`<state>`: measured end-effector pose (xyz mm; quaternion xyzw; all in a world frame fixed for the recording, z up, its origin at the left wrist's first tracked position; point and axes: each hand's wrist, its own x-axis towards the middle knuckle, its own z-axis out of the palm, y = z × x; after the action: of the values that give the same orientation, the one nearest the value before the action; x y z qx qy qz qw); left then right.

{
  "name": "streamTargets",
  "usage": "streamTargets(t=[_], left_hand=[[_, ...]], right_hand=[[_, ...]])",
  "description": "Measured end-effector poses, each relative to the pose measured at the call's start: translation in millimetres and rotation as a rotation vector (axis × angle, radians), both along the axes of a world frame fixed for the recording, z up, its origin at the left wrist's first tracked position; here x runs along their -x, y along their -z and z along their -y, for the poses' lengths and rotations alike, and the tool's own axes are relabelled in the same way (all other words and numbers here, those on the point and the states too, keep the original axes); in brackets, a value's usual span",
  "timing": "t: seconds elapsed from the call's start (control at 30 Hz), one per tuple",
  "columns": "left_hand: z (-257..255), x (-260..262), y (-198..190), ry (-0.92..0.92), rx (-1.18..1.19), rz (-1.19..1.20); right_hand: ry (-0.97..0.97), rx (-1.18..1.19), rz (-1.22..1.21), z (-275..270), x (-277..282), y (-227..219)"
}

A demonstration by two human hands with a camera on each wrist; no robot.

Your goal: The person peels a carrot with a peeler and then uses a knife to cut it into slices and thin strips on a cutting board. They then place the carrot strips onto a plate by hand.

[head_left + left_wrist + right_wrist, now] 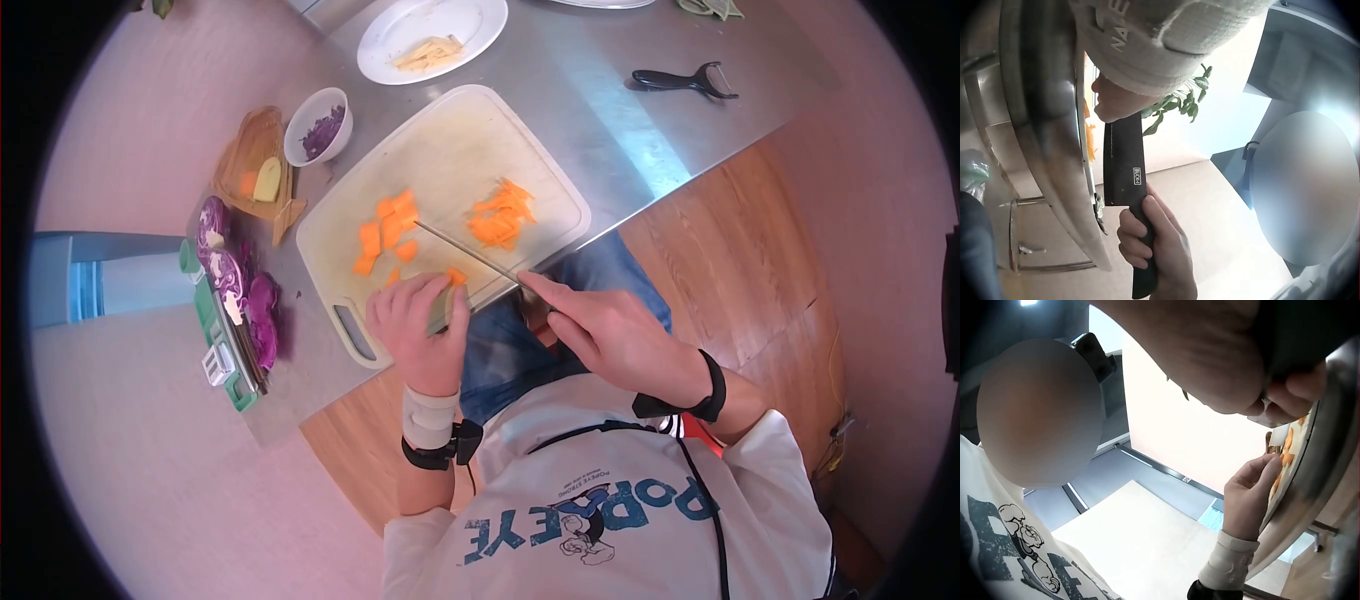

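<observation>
My right hand (625, 340) grips the black handle of a broad-bladed kitchen knife (1125, 159), whose dark blade reaches over the white cutting board (450, 140). Seen from above, the knife is a thin line between two groups of cut carrot. Carrot chunks (370, 238) lie left of it, and a heap of thin carrot strips (500, 215) sits on the right. At the board's near edge, my left hand (415, 325) pinches a small carrot piece (456, 276) between thumb and fingertips.
Beyond the board stand a white plate (385, 45) of pale strips and a bowl (292, 150) of shredded purple cabbage. A basket (240, 150), cabbage pieces (262, 315) and a green-framed slicer (208, 310) are on the left. A black peeler (680, 80) lies far right.
</observation>
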<state>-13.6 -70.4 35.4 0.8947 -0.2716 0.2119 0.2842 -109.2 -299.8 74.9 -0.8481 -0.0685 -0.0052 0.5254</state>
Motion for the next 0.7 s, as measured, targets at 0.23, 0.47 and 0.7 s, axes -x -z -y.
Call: streamTargets(t=[0.23, 0.47, 0.7], left_hand=[[3, -5, 5, 0.034, 0.028, -0.022], [10, -6, 5, 0.040, 0.061, 0.007], [9, -3, 15, -0.024, 0.048, -0.006]], right_hand=[[-0.014, 0.032, -0.010, -7, 3, 3], [-0.031, 0.120, 0.016, -9, 8, -2], [-0.044, 0.219, 0.048, -11, 8, 11]])
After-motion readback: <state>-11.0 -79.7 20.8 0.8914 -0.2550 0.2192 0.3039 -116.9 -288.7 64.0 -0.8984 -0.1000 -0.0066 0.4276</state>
